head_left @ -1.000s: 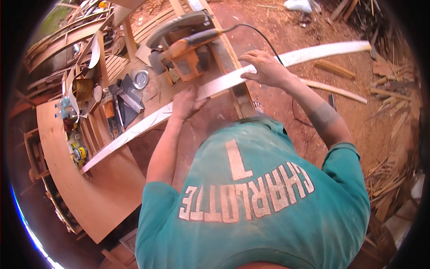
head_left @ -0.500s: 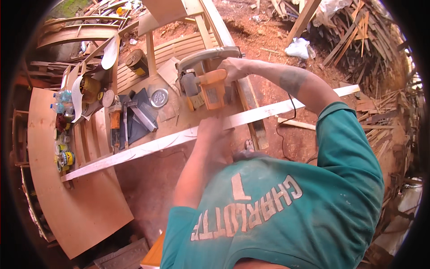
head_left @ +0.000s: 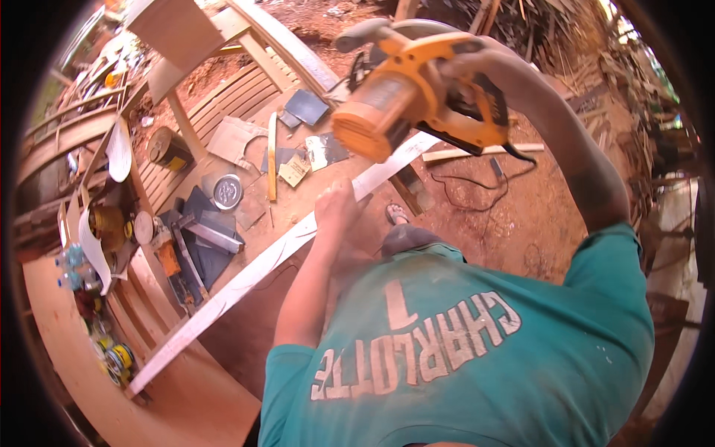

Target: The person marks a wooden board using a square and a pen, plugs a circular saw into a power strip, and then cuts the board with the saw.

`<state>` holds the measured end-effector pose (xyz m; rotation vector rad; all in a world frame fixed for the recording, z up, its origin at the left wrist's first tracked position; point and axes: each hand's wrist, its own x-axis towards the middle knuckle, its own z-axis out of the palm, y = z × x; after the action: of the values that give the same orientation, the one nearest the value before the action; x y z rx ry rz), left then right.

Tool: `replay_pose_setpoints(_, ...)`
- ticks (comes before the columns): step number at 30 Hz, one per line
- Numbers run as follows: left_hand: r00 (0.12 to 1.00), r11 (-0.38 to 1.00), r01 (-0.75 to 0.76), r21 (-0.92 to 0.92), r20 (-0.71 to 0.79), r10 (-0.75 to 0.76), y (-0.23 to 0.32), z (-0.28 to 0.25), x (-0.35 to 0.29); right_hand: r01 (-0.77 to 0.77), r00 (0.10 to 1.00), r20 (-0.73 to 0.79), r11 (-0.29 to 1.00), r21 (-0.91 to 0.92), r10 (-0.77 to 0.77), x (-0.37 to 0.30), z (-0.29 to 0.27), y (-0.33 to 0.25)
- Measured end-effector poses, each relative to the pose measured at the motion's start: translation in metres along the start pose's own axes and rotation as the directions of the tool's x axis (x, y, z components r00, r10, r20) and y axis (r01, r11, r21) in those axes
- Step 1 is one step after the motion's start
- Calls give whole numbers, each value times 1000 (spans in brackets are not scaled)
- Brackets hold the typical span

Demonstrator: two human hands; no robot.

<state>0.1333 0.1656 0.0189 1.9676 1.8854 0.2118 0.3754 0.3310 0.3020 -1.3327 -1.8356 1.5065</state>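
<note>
My right hand [head_left: 480,68] is wrapped round the rear handle of an orange circular saw [head_left: 383,108], held up above the far right part of the bench. Its cord trails from the handle. A long, pale wooden strip [head_left: 246,272] lies slantwise from the lower left up toward the saw, which hides its far end. My left hand [head_left: 337,208] grips this strip near the bench's near edge, to the left of the saw. Beyond the strip lie a thin wooden stick [head_left: 272,160], sandpaper pieces [head_left: 306,107] and a round metal lid [head_left: 227,192].
Left of centre are a metal square [head_left: 190,257], dark sheets and a brown tin [head_left: 169,149]. Plastic bottles [head_left: 71,267] and a yellow-black tape roll [head_left: 119,357] stand at the far left. A black cord [head_left: 477,208] loops over the dusty ground; scrap wood is piled at the far right.
The saw has come up off the strip and toward me, turning in my right hand. Sandpaper and a stick behind it now show. My left hand stays on the strip; the view has shifted.
</note>
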Motion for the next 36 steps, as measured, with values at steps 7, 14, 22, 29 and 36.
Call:
replay_pose_setpoints(7, 995, 996, -85, 40, 51, 83, -6, 2, 7, -118, 936, -326, 991, 65, 133, -118, 4, 74)
replay_pose_setpoints(14, 994, 994, -75, 80, 80, 68, 23, 12, 29, -39, 828, -513, 936, 349, 226, -197, -10, 110)
replay_pose_setpoints(22, 995, 991, -66, 115, 77, 57, 60, 23, 50, -130, 870, -452, 975, 180, 199, -221, -30, 131)
replay_pose_setpoints(29, 929, 924, -321, 206, -120, 350, 53, 17, 49, -32, 924, -373, 991, 128, 78, -205, 9, 177)
replay_pose_setpoints(36, 976, 983, 120, 136, 163, -142, 14, 35, 40, 28, 908, -418, 996, 84, 10, -194, 56, 201)
